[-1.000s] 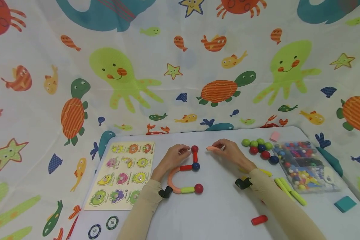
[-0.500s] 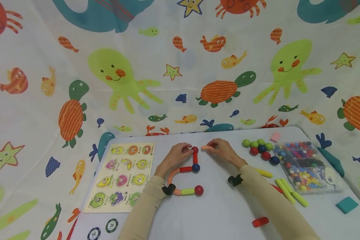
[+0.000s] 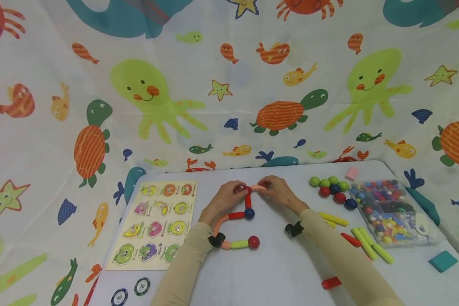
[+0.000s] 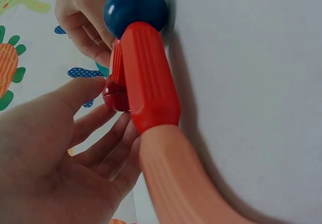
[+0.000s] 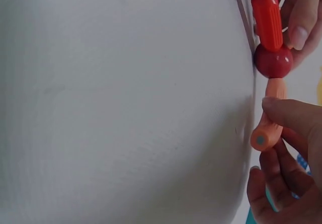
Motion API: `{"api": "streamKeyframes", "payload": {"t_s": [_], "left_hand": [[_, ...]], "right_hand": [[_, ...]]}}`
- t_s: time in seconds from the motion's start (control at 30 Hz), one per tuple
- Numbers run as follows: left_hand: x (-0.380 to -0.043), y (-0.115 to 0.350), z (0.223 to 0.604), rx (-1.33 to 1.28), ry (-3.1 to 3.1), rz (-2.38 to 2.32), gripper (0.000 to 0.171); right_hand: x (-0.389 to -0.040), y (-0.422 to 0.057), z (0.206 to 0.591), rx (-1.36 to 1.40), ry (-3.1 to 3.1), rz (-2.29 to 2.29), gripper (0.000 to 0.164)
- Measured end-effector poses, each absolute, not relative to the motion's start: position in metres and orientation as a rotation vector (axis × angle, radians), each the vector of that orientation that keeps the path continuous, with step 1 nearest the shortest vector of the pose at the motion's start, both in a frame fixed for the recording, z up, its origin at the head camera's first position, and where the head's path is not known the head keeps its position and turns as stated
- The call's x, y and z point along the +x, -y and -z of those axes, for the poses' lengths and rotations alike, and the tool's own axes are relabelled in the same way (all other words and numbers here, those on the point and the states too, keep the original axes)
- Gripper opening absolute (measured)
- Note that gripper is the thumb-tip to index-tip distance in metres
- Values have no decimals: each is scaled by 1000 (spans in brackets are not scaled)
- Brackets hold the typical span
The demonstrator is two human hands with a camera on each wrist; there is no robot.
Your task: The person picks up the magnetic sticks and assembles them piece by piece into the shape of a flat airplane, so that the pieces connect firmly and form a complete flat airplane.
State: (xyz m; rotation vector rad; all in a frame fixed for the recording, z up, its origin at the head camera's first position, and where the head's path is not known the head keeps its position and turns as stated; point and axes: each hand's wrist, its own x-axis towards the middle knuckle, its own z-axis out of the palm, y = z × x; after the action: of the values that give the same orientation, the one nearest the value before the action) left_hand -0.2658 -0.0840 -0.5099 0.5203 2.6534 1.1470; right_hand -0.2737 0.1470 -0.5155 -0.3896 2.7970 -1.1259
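We count one fruit board (image 3: pixel 162 240), left, on a white table (image 3: pixel 275 272); two round chips (image 3: pixel 142 286) near it; one clear divided box (image 3: pixel 407 244), right, of what look like beads (image 3: pixel 388 225); one pink block (image 3: pixel 352 173); one teal block (image 3: pixel 443 261); behind, one sea-creature cloth (image 3: pixel 237 102).

The right hand (image 3: pixel 277 190) pinches a curved peach stick (image 3: pixel 258 187), its far end against a red ball (image 5: pixel 273 62) held by the left hand (image 3: pixel 225 199). A red stick (image 3: pixel 248 201) joins that ball to a blue ball (image 3: pixel 249 213); a second red stick (image 3: pixel 236 215), peach curve (image 3: pixel 222 219), green stick (image 3: pixel 239 245) and another red ball (image 3: pixel 254 242) follow.
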Motion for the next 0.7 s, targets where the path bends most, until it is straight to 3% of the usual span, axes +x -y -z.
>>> {"api": "streamKeyframes", "payload": {"t_s": [0.7], "left_hand": [[-265,80,504,482,-2669,-1090,38]], "right_hand": [[-269,-170,514,-287,-2768,1183,36]]}}
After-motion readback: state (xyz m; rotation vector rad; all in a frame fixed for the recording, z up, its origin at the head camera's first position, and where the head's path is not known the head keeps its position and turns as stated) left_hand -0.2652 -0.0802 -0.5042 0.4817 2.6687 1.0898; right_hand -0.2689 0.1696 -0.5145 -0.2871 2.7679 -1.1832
